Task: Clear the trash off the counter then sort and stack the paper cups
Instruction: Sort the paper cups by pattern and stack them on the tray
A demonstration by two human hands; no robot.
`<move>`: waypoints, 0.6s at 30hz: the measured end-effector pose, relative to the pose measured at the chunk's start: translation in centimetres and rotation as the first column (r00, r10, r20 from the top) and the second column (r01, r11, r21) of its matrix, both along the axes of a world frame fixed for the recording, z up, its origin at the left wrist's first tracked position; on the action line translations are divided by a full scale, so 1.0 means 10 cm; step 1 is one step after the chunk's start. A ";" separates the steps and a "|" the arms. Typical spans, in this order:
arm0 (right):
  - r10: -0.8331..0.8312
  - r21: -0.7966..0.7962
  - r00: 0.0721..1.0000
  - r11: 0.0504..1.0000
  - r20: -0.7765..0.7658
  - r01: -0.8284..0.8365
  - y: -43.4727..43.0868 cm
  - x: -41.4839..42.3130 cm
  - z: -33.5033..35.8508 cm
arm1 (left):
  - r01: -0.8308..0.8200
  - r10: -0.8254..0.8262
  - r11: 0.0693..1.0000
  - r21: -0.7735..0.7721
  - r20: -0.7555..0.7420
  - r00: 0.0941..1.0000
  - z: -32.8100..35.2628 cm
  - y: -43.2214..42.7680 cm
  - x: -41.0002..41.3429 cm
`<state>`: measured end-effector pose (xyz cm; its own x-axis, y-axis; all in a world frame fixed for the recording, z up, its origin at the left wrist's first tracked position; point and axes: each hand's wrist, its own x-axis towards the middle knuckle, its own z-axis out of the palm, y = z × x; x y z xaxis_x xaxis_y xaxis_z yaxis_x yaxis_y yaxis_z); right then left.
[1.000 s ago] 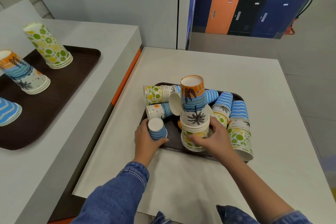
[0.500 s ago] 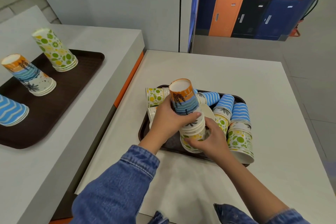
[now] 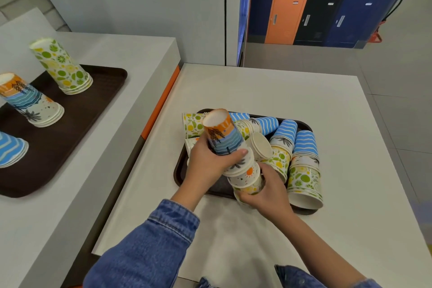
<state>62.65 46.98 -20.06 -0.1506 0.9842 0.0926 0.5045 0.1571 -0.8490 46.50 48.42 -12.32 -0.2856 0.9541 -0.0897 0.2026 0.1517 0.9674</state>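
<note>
A tilted stack of upside-down paper cups (image 3: 222,133), orange-and-blue beach print on top, leans left over the dark tray (image 3: 178,170) on the white table. My left hand (image 3: 208,163) grips its upper cups. My right hand (image 3: 266,192) holds the lowest cups (image 3: 247,180) of the same stack, where a lemon-print cup shows. Several loose and nested cups lie on that tray: blue wave cups (image 3: 286,130), a lemon-lime stack (image 3: 304,182), a cup lying on its side (image 3: 261,146).
On the raised counter at left, a second brown tray (image 3: 77,119) carries sorted stacks: lemon-lime cups (image 3: 62,69), beach-print cups (image 3: 28,100) and blue wave cups (image 3: 10,151). An orange strip (image 3: 161,103) edges the gap between counter and table. Lockers (image 3: 327,2) stand behind.
My left hand let go of a small blue cup and took hold of the top of the tall stack. The stack has tipped to the left, its upper cups separating from the lower ones.
</note>
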 end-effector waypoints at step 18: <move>0.060 0.068 0.998 0.996 0.012 -0.061 0.10 -0.03 0.03 | -0.083 0.081 0.995 0.052 0.051 0.995 -0.04 -0.04 0.03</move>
